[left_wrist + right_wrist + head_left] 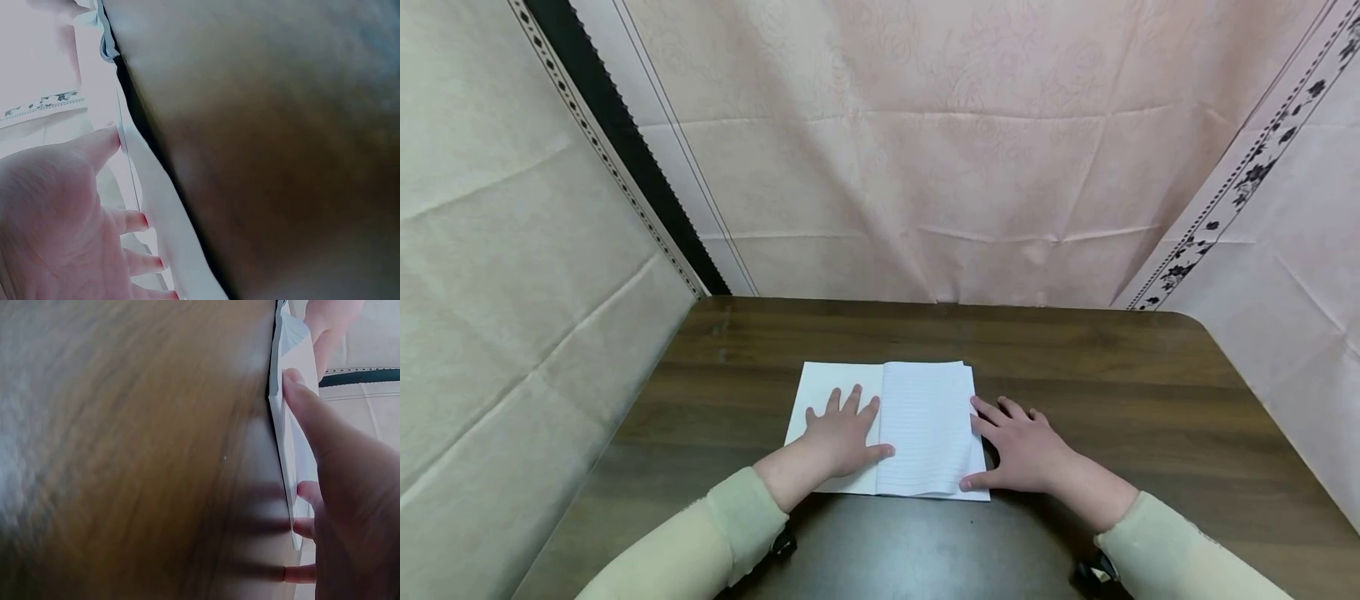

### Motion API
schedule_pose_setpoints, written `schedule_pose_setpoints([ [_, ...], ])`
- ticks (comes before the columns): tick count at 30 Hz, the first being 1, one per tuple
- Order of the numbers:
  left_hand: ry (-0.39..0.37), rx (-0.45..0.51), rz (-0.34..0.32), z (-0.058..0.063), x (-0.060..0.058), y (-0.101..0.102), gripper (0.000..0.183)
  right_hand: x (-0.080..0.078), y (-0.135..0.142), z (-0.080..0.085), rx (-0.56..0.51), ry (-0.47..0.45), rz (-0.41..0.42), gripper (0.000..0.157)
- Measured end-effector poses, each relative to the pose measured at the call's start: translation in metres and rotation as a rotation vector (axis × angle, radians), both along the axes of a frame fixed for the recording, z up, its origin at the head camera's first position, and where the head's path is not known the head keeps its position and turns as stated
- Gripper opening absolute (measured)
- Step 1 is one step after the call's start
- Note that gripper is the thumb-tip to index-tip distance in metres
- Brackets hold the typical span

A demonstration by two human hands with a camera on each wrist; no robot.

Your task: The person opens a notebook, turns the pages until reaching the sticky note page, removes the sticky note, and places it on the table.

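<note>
An open notebook (925, 433) lies on the table, with a blank left page and a ruled right page. My left hand (842, 437) rests on the left page, fingers spread, its thumb reaching across the middle fold. At the right edge, the thumb and index fingertip of my right hand (1022, 450) touch the ruled page, while its other fingers extend past the edge. In the right wrist view, that thumb (300, 394) lies on the paper near a page that bows upward. The left wrist view shows the left palm (50, 219) beside the notebook's edge.
The notebook lies on a dark brown wooden table (760, 333) with rounded far corners. Pale cloth (925, 183) hangs behind the table and on both sides. Dark wrist devices (784, 543) show under the sleeves.
</note>
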State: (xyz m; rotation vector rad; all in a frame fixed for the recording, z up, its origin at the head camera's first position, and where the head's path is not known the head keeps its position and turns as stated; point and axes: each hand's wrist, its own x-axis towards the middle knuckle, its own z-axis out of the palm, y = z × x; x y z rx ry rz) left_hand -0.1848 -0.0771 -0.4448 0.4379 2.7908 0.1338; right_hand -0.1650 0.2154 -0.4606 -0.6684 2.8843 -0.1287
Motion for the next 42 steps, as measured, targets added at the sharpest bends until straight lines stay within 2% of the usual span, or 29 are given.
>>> schedule_pose_setpoints([
  [12,-0.021,0.010,0.009,0.001,0.000,0.000,0.086,-0.002,0.004,0.005,0.030,-0.035,0.066,0.117],
  [17,-0.039,0.013,0.010,0.005,-0.002,0.002,0.085,-0.002,0.003,0.008,0.025,-0.055,0.065,0.114],
  [21,-0.008,0.006,-0.005,0.006,0.001,0.004,0.081,0.000,0.001,0.007,0.008,-0.056,0.053,0.113],
  [29,0.199,-0.022,-0.134,0.010,0.020,0.008,0.070,-0.001,0.001,0.002,0.021,-0.017,0.037,0.111],
  [34,0.322,-0.073,-0.234,0.014,0.030,0.012,0.066,-0.002,-0.001,0.003,0.023,-0.006,0.023,0.111],
  [42,0.447,-0.144,-0.419,0.014,0.040,0.020,0.069,0.001,-0.003,0.004,0.018,0.002,0.005,0.110],
])
